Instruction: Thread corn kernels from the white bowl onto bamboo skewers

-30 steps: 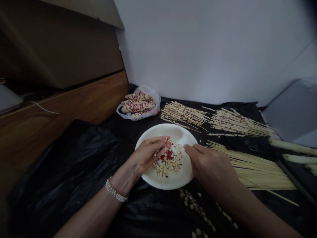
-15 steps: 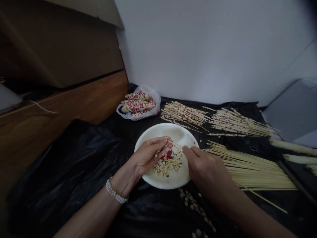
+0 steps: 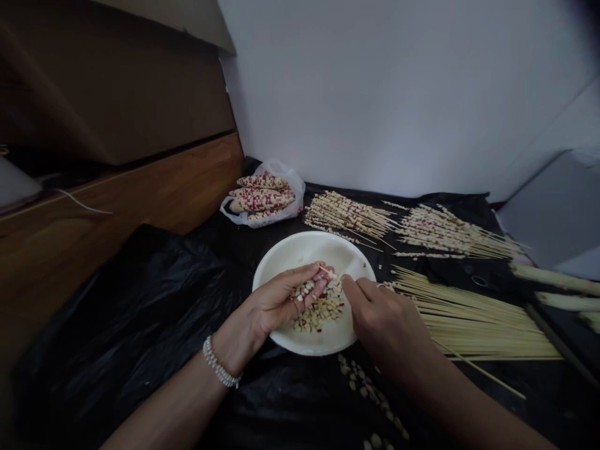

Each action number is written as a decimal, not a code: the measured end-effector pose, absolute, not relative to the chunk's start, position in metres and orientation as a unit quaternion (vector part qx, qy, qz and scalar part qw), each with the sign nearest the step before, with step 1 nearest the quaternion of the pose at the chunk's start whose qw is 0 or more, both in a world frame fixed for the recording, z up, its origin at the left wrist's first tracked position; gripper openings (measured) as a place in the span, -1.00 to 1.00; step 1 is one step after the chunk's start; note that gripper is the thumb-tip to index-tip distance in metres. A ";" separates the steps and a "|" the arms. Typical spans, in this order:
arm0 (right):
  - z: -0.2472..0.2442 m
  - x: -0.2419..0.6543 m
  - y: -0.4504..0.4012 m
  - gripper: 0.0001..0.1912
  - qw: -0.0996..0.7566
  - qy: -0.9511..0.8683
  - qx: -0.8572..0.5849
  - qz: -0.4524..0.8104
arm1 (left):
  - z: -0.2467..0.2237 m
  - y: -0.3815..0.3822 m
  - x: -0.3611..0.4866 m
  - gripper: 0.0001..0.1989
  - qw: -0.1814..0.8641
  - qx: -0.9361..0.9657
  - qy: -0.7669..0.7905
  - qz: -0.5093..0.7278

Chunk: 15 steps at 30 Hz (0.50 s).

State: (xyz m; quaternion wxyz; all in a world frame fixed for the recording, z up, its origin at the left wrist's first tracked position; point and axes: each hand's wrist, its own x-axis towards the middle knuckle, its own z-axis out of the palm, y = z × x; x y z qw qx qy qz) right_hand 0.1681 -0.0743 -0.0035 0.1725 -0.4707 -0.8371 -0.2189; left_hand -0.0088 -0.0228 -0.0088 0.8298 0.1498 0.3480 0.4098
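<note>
Over a white bowl point(image 3: 276, 256) my left hand point(image 3: 281, 297) is cupped, with loose corn kernels point(image 3: 304, 289) in its palm and its thumb and fingertips pinched together at the tip of a skewer. Loose pale and dark red kernels point(image 3: 319, 315) lie in the bowl below. My right hand point(image 3: 387, 319) is closed around a thin wooden skewer point(image 3: 487, 374), whose long end sticks out behind it to the lower right. A few kernels show on the skewer between the two hands; my fingers partly hide them.
Bare skewers point(image 3: 482, 319) lie fanned out at right. Behind the bowl are two piles of kernel-threaded skewers point(image 3: 347, 212) and a plastic bag point(image 3: 294, 178) with speckled corn cobs point(image 3: 262, 199). Scattered kernels point(image 3: 370, 390) lie on black plastic sheeting point(image 3: 140, 325); pale cobs point(image 3: 562, 300) are at far right.
The skewer and my right hand have shifted slightly left. My left fingers have tilted a little, and more kernels now show in the palm.
</note>
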 end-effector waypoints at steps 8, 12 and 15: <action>0.000 0.166 -0.074 -0.74 0.190 -0.838 -0.468 -0.208 | -0.009 -0.030 -0.003 -0.86 0.822 0.204 0.345 0.404; 0.004 0.170 -0.073 -0.81 0.175 -0.834 -0.491 -0.178 | -0.003 -0.027 -0.005 -0.78 0.830 0.148 0.320 0.431; 0.008 0.173 -0.074 -0.85 0.178 -0.832 -0.494 -0.178 | -0.003 -0.022 -0.011 -0.42 0.834 0.137 0.291 0.449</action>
